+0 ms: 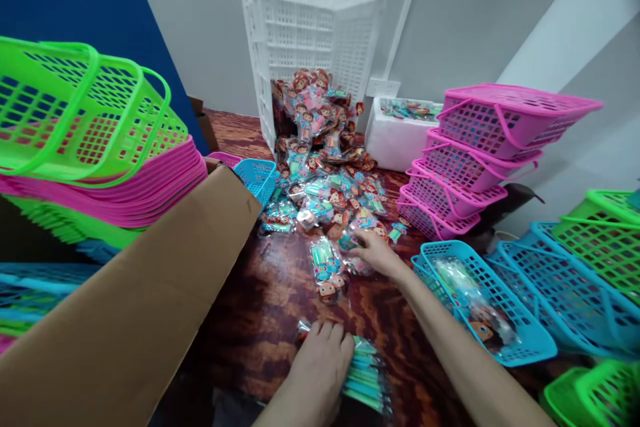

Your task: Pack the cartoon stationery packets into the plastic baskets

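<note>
My left hand (320, 360) lies with curled fingers on a stack of clear-wrapped toy packets (367, 377) at the near edge of the dark wooden floor (260, 320). My right hand (373, 250) reaches forward into the edge of a big pile of the same packets (325, 180), its fingers closing on one there. A single packet (325, 267) lies just left of that hand. The pile spills from a tipped white crate (305, 27) at the back.
A brown cardboard flap (135, 307) slants across the left, with stacked green and pink baskets (85, 140) above it. Pink baskets (480, 153) are stacked at right. A blue basket (485, 300) with a packet inside sits beside my right arm. A white foam box (400, 137) stands behind.
</note>
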The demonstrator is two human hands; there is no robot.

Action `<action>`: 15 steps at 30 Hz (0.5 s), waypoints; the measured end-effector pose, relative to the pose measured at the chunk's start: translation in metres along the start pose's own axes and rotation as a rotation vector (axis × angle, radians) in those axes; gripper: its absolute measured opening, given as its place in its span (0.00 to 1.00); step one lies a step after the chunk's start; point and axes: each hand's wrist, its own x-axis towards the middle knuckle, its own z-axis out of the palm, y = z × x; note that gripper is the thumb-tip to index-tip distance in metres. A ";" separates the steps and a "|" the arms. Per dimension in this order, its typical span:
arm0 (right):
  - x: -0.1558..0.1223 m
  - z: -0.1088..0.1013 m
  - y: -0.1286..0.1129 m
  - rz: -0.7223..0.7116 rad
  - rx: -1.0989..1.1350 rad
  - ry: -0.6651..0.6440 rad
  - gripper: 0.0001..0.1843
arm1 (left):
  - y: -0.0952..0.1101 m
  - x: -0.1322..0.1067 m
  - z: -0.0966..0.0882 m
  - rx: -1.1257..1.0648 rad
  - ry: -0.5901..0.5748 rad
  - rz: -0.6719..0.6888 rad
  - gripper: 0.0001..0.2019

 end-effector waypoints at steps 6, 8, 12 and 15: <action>0.029 0.004 -0.055 -0.301 -0.236 -0.258 0.11 | 0.000 -0.004 0.011 -0.002 0.080 -0.004 0.26; 0.034 0.012 -0.066 -0.359 -0.265 -0.340 0.13 | -0.001 -0.004 0.014 -0.009 0.099 -0.008 0.25; 0.035 0.022 -0.059 -0.293 -0.296 -0.372 0.15 | -0.002 -0.006 0.017 -0.024 0.116 -0.005 0.27; 0.028 0.025 -0.042 -0.106 -0.297 -0.283 0.19 | -0.001 -0.009 0.017 -0.005 0.148 0.007 0.25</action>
